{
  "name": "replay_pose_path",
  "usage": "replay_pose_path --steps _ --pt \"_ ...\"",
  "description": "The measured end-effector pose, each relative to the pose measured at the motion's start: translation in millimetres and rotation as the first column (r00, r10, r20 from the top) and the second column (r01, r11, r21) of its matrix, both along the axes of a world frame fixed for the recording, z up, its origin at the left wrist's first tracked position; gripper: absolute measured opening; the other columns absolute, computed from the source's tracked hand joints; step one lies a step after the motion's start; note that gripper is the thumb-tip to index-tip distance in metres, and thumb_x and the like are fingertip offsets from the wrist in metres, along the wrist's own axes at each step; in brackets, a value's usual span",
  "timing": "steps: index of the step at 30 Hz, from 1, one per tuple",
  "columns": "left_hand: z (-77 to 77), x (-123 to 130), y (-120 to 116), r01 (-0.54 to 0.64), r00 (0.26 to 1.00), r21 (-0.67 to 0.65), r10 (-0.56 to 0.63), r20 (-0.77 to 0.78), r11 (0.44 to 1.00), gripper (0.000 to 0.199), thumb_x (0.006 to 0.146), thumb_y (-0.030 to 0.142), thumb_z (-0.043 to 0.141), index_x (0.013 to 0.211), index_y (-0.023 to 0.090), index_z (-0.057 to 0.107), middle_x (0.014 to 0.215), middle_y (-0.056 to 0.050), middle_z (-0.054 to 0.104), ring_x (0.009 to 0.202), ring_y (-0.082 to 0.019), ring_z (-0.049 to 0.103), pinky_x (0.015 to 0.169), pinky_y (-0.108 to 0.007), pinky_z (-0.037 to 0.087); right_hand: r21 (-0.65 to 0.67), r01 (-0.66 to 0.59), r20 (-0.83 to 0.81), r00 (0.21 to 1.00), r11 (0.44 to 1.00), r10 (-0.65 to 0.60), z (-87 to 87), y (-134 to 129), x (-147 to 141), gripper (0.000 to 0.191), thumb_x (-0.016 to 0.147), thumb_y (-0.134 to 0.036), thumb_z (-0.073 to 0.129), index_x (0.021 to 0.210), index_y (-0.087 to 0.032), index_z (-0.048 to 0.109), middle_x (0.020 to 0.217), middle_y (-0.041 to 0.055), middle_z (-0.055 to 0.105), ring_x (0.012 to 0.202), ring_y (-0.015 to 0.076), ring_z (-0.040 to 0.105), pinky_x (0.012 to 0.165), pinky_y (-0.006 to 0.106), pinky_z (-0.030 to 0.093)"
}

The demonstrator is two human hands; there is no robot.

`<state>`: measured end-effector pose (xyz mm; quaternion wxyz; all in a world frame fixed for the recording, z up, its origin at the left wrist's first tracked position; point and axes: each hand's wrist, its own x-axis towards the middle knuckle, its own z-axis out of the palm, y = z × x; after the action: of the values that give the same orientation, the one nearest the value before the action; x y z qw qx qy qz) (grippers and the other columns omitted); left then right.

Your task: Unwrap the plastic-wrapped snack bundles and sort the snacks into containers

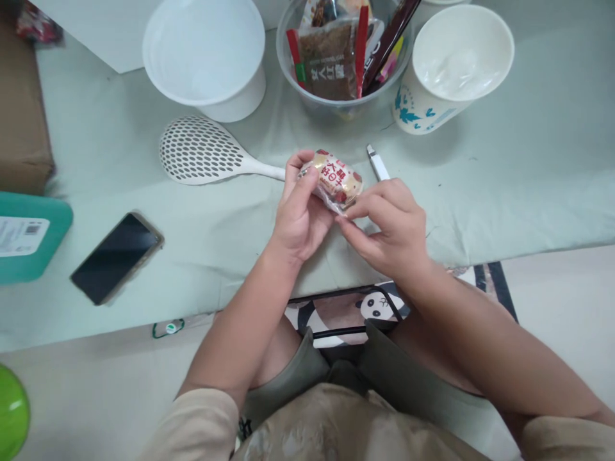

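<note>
A small wrapped snack (pixel 339 182) in a clear packet with red print is held over the table in front of me. My left hand (pixel 302 214) is closed round its left end, thumb on top. With thumb and forefinger, my right hand (pixel 387 224) pinches the clear edge of the same packet at its lower right. Just beyond my right hand lies a slim white tool (pixel 378 163), its lower end hidden by the fingers. A white slotted skimmer (pixel 204 153) rests to the left, and its handle end disappears behind my left hand.
A white tub (pixel 206 64), a clear bowl (pixel 331 96) of packaged snacks and a paper bucket (pixel 432 105) with a clear plastic bag inside stand along the back. A phone (pixel 118 256) and a green box (pixel 36 243) are at the left. A cardboard box (pixel 22 109) stands behind them.
</note>
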<state>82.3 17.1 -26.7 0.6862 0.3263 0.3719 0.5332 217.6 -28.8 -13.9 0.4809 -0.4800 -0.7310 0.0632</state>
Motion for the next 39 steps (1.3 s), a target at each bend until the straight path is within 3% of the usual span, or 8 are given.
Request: replay_pose_path --steps 8,16,21,25,29,32,36,39 --pt "-12.2 -15.4 11.3 -0.125 0.986 0.002 0.125 -0.108 0.992 0.029 0.097 0.053 0.066 0.111 0.029 0.059 0.107 -0.002 0.071 0.109 -0.024 0.075 0.090 -0.044 0.063 0.185 -0.127 0.138 0.985 0.975 0.102 -4.4 -8.6 -13.1 0.022 0.087 -0.007 0.067 0.080 -0.025 0.056 0.077 -0.0023 0.065 0.072 0.0143 0.057 0.067 0.033 0.041" --pt "-3.4 -32.1 26.9 -0.169 0.985 -0.116 0.163 -0.060 0.979 0.053 0.094 0.077 0.052 0.103 0.025 0.060 0.104 -0.004 0.075 0.110 -0.024 0.072 0.088 -0.042 0.065 0.128 -0.152 0.151 0.980 0.980 0.133 -5.1 -3.9 -4.0 0.019 0.088 -0.011 0.068 0.087 -0.028 0.059 0.078 0.0001 0.065 0.072 0.0166 0.056 0.065 0.035 0.044" --pt "-8.3 -33.0 27.5 -0.156 0.985 -0.087 0.149 -0.084 0.984 0.048 0.095 0.071 0.058 0.097 0.023 0.063 0.103 -0.006 0.075 0.118 -0.028 0.071 0.091 -0.045 0.065 -0.114 -0.228 -0.017 0.974 0.967 0.228 -3.8 -1.5 0.4 0.010 0.093 -0.026 0.065 0.084 -0.025 0.060 0.085 0.0036 0.065 0.079 0.0183 0.061 0.072 0.038 0.050" --pt "-6.5 -31.0 18.6 -0.028 0.994 -0.002 0.028 -0.105 1.000 0.034 0.091 0.051 0.074 0.109 0.025 0.062 0.114 -0.004 0.072 0.124 -0.030 0.071 0.097 -0.048 0.063 -0.303 -0.129 -0.319 0.947 0.944 0.027 -6.7 -1.6 -0.8 0.015 0.095 -0.037 0.065 0.092 -0.026 0.055 0.090 0.0031 0.061 0.083 0.0183 0.063 0.071 0.036 0.054" --pt "-0.5 -28.2 8.1 0.216 0.973 -0.001 -0.215 -0.078 0.976 0.059 0.079 0.031 0.084 0.129 0.033 0.053 0.125 -0.003 0.067 0.130 -0.033 0.068 0.103 -0.052 0.061 -0.476 -0.125 -0.424 0.900 0.871 -0.103 -11.5 1.8 -0.8 0.059 0.086 -0.049 0.076 0.135 -0.034 0.047 0.132 0.0083 0.058 0.101 0.0212 0.067 0.074 0.037 0.061" --pt "2.0 -24.2 2.1 0.327 0.944 -0.030 -0.328 -0.038 0.944 0.066 0.079 0.019 0.079 0.136 0.035 0.050 0.127 -0.002 0.065 0.131 -0.033 0.067 0.104 -0.053 0.061 -0.555 -0.224 -0.466 0.882 0.801 -0.076 -13.3 4.7 0.3 0.077 0.083 -0.048 0.079 0.147 -0.036 0.038 0.132 0.0081 0.059 0.104 0.0239 0.068 0.082 0.042 0.063" --pt "5.3 -19.3 -1.9 0.370 0.927 -0.082 -0.374 -0.037 0.925 0.071 0.076 0.008 0.070 0.139 0.034 0.049 0.130 -0.002 0.063 0.129 -0.033 0.066 0.102 -0.050 0.063 -0.616 -0.290 -0.509 0.856 0.733 -0.090 -9.8 6.5 2.3 0.061 0.084 -0.042 0.076 0.137 -0.032 0.048 0.113 0.0045 0.067 0.093 0.0224 0.069 0.084 0.043 0.062" --pt "6.5 -19.0 0.2 0.354 0.927 -0.090 -0.362 -0.096 0.931 0.075 0.076 0.004 0.065 0.141 0.037 0.047 0.131 -0.001 0.063 0.123 -0.029 0.069 0.091 -0.042 0.068 -0.635 -0.257 -0.497 0.858 0.728 -0.131 -6.1 8.1 3.7 0.035 0.088 -0.036 0.069 0.121 -0.030 0.057 0.106 0.0013 0.069 0.088 0.0189 0.068 0.080 0.036 0.061"
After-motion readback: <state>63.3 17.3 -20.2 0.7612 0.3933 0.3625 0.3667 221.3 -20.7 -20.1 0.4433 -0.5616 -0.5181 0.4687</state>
